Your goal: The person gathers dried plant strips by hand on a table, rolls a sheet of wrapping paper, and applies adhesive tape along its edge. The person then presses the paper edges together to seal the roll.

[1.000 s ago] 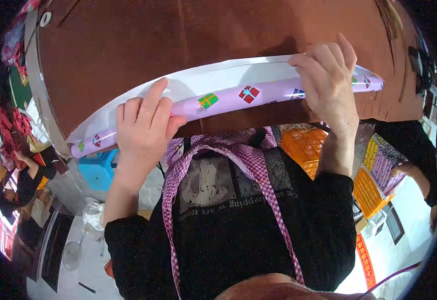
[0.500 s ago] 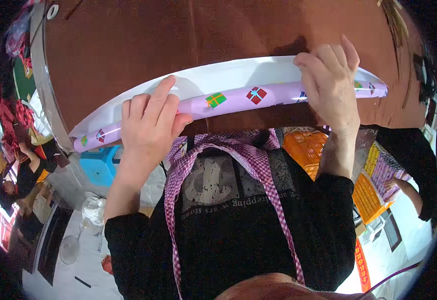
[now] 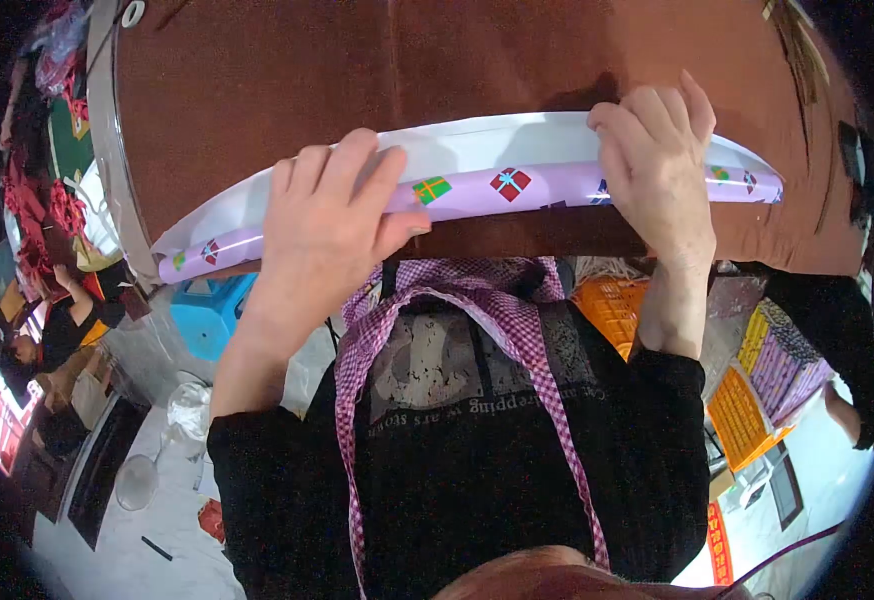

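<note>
A roll of lilac wrapping paper (image 3: 467, 195) printed with green and red gift boxes lies across the near part of the brown table. Its white underside (image 3: 457, 145) shows as a strip beyond the roll. My left hand (image 3: 332, 205) rests over the left half of the roll, fingers stretched out and the thumb apart on the near side. On the right half, my right hand (image 3: 659, 155) has its fingers bent around the paper, with one finger raised. The fingertips' contact underneath is hidden.
The brown tabletop (image 3: 257, 70) extends beyond the paper, with a small white ring (image 3: 133, 13) at its far left corner. Below stand a blue stool (image 3: 207, 318) and an orange crate (image 3: 612, 312). Bundles of patterned paper (image 3: 782, 360) sit at right beside another person's arm (image 3: 842, 415).
My left hand has shifted right along the roll and its fingers have spread differently. My right hand stays about where it was. The view has moved slightly.
</note>
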`<move>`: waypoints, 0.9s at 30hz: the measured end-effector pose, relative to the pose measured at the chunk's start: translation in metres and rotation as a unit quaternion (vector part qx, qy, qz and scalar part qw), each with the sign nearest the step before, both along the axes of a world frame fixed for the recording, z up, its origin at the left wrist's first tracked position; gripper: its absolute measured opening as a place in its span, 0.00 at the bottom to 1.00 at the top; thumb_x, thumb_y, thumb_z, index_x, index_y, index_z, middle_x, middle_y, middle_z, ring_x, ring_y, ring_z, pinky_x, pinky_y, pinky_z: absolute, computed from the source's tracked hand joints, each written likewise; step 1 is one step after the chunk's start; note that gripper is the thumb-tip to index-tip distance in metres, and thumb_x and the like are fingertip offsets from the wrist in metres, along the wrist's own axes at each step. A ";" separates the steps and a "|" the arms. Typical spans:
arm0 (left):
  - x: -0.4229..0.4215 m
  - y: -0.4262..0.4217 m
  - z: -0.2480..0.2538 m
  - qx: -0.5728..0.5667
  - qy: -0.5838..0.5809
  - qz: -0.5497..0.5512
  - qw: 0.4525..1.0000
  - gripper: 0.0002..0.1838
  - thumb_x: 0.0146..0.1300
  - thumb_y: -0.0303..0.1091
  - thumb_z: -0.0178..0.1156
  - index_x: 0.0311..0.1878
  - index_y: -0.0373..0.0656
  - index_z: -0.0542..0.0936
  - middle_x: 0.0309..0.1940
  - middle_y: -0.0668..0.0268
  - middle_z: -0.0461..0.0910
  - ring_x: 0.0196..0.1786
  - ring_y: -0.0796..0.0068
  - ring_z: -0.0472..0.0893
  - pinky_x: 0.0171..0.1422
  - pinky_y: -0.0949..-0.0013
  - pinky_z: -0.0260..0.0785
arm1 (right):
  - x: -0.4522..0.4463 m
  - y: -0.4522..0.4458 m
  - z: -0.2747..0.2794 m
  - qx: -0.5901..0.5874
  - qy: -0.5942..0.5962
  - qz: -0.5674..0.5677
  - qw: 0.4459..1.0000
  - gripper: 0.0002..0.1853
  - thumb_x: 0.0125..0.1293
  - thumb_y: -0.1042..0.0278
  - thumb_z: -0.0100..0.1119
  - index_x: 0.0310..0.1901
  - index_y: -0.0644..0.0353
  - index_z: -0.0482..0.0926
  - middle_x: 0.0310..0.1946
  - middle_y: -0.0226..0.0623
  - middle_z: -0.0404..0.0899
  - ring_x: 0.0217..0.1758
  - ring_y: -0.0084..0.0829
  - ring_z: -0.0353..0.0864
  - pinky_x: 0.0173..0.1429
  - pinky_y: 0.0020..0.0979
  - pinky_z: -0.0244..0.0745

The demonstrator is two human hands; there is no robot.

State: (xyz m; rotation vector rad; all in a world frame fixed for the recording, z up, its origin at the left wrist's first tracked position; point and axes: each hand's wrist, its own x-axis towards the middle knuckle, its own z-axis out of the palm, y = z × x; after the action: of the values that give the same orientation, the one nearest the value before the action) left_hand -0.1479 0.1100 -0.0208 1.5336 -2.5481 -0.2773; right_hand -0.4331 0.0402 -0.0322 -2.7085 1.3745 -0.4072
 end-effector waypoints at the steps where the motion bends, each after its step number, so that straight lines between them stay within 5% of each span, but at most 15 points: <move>1: -0.004 -0.003 -0.001 -0.002 -0.002 -0.001 1.000 0.28 0.49 0.49 0.69 0.51 0.44 0.78 0.50 0.65 0.74 0.45 0.62 0.72 0.48 0.59 0.64 | 0.000 0.000 -0.001 -0.006 -0.004 0.000 1.000 0.07 0.54 0.76 0.60 0.35 0.55 0.80 0.31 0.32 0.71 0.44 0.36 0.75 0.71 0.51 0.56; 7: -0.036 -0.021 -0.005 0.022 0.006 -0.048 0.999 0.32 0.51 0.57 0.63 0.56 0.46 0.78 0.46 0.63 0.73 0.46 0.61 0.72 0.50 0.58 0.64 | -0.003 0.000 -0.005 -0.015 -0.035 0.002 0.999 0.07 0.54 0.76 0.61 0.35 0.54 0.80 0.30 0.31 0.71 0.44 0.36 0.74 0.71 0.50 0.56; 13: -0.062 -0.031 -0.008 -0.025 0.017 -0.085 0.996 0.36 0.50 0.60 0.64 0.52 0.38 0.77 0.37 0.65 0.71 0.39 0.66 0.70 0.43 0.64 0.62 | -0.006 0.001 -0.008 -0.023 -0.033 -0.003 0.999 0.07 0.52 0.74 0.62 0.35 0.53 0.80 0.30 0.31 0.71 0.44 0.37 0.74 0.71 0.51 0.57; 19: -0.084 -0.026 0.004 0.035 -0.027 -0.085 0.995 0.44 0.45 0.51 0.73 0.60 0.32 0.69 0.47 0.59 0.72 0.47 0.62 0.74 0.51 0.62 0.65 | -0.018 0.002 -0.009 -0.050 -0.039 -0.016 0.998 0.05 0.49 0.72 0.62 0.31 0.55 0.80 0.30 0.33 0.72 0.46 0.38 0.75 0.70 0.53 0.59; 27: -0.055 -0.029 0.015 0.069 -0.100 -0.135 0.983 0.42 0.47 0.43 0.74 0.63 0.33 0.69 0.47 0.59 0.72 0.47 0.61 0.74 0.52 0.61 0.65 | 0.003 0.025 -0.008 -0.056 -0.032 -0.030 0.997 0.05 0.47 0.69 0.60 0.26 0.58 0.80 0.30 0.35 0.73 0.45 0.39 0.75 0.70 0.55 0.59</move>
State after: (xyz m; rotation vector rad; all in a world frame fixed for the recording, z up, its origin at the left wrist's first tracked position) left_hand -0.2033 0.0806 -0.0057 1.3141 -2.9584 -0.3561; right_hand -0.4303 0.0648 -0.0400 -2.7192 1.4604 -0.5880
